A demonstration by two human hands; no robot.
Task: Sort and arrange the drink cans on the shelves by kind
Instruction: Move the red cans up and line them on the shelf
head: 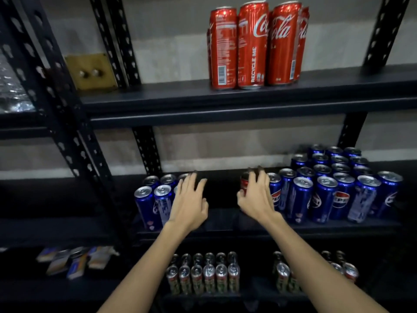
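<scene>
Step in hand: removal of a stray red can (244, 184) from the blue Pepsi cans (334, 188) on the middle shelf (225, 219). The right hand (256, 197) curls round the red can, which stands at 9 o'clock of the large Pepsi block. The left hand (189, 199) hovers spread and empty beside a smaller Pepsi group (153, 197). Next move, as judged: lift the can clear and carry it toward 12 o'clock, to the Coca-Cola cans (257, 45) on the upper shelf (248, 96). Legible there: "Coca-Cola", "RECYCLE ME".
</scene>
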